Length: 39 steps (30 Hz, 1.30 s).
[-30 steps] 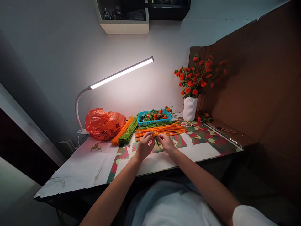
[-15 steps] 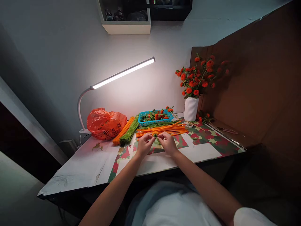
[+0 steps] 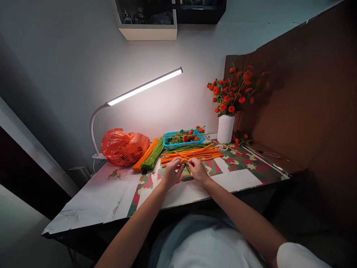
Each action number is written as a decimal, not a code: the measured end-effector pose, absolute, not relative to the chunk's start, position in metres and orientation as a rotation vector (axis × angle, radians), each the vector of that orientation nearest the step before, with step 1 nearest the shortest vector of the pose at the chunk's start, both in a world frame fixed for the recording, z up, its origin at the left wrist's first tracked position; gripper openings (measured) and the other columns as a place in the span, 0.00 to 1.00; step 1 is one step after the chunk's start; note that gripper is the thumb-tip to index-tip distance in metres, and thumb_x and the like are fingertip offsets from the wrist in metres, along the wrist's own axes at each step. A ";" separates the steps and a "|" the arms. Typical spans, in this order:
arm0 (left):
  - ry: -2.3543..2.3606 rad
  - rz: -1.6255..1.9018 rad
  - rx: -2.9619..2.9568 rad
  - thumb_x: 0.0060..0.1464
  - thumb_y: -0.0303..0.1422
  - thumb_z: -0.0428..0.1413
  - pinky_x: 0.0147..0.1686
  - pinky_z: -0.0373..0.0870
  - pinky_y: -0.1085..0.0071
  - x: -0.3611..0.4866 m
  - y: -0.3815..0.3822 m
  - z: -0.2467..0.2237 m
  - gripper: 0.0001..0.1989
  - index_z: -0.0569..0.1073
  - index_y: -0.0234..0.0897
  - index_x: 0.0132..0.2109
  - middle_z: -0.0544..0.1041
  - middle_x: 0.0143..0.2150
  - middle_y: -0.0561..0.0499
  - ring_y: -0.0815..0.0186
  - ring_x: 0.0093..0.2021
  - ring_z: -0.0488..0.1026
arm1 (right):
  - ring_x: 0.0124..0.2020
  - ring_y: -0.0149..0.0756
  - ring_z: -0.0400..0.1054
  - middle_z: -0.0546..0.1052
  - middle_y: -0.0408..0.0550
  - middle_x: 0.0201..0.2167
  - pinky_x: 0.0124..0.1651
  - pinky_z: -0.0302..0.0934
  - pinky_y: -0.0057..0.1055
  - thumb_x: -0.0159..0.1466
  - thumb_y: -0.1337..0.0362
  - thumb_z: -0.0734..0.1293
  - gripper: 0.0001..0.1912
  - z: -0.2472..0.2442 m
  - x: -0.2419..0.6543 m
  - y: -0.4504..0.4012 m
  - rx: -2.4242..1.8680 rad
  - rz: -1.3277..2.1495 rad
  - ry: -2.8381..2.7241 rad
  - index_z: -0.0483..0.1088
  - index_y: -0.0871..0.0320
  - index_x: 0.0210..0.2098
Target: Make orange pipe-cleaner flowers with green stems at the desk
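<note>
Between my two hands, just above the table's front part, is a small orange flower (image 3: 184, 160) with a green stem pointing down toward me. My left hand (image 3: 173, 172) pinches it from the left, thumb and fingertips closed at its edge. From the other side my right hand (image 3: 197, 171) grips it near the stem, fingers closed. The exact spot where the fingertips meet the flower is too small to make out. Right behind the hands lie loose orange pipe cleaners (image 3: 205, 153), with green ones (image 3: 192, 147) beyond them.
A blue basket (image 3: 167, 144) holds several finished flowers. Left of it lie orange and green bundles (image 3: 153, 155) and a red plastic bag (image 3: 124, 149). White-handled scissors (image 3: 219, 147), a white vase (image 3: 225, 129) with orange-red flowers, and a cardboard panel (image 3: 292, 96) stand rightward. A lamp (image 3: 145, 87) shines above.
The flower has tipped, so more of its orange top and its stem shows. My left fingers have shifted slightly on it; the view has moved a little.
</note>
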<state>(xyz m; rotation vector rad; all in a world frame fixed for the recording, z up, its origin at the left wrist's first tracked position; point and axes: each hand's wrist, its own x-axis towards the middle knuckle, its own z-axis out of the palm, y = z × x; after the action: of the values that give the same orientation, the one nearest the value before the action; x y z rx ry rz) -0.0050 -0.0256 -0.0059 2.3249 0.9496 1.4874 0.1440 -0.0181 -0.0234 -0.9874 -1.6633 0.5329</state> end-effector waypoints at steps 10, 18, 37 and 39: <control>1.078 1.506 2.075 0.53 0.36 0.53 0.24 0.66 0.75 -0.001 -0.022 -0.012 0.13 0.66 0.37 0.24 0.69 0.23 0.53 0.69 0.25 0.67 | 0.26 0.31 0.61 0.71 0.45 0.26 0.31 0.56 0.29 0.56 0.58 0.64 0.10 -0.022 0.144 -0.015 -0.998 0.728 -1.494 0.70 0.59 0.28; 1.056 1.474 1.614 0.46 0.42 0.58 0.28 0.69 0.72 -0.001 -0.017 -0.016 0.15 0.69 0.36 0.23 0.68 0.21 0.54 0.69 0.23 0.67 | 0.32 0.36 0.64 0.73 0.46 0.29 0.36 0.58 0.31 0.57 0.67 0.67 0.04 -0.013 0.147 -0.029 -0.902 0.211 -1.767 0.71 0.57 0.34; 1.151 1.528 1.795 0.50 0.40 0.55 0.26 0.67 0.73 -0.001 -0.016 -0.021 0.14 0.70 0.36 0.22 0.70 0.21 0.52 0.68 0.24 0.68 | 0.33 0.38 0.65 0.74 0.50 0.28 0.38 0.56 0.33 0.63 0.66 0.61 0.10 -0.016 0.141 -0.027 -1.106 0.138 -1.817 0.70 0.58 0.26; 1.200 1.569 1.907 0.52 0.38 0.54 0.25 0.66 0.74 0.000 -0.018 -0.020 0.14 0.69 0.36 0.22 0.70 0.21 0.52 0.69 0.24 0.67 | 0.29 0.36 0.65 0.73 0.48 0.25 0.35 0.56 0.32 0.61 0.65 0.62 0.10 -0.017 0.140 -0.024 -1.107 0.332 -1.710 0.69 0.58 0.24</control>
<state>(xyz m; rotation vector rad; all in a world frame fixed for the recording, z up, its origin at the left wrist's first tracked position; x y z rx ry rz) 0.0001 -0.0177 -0.0201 1.9065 1.2005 1.5692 0.1397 -0.0238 -0.0168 -1.1070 -1.7099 0.3323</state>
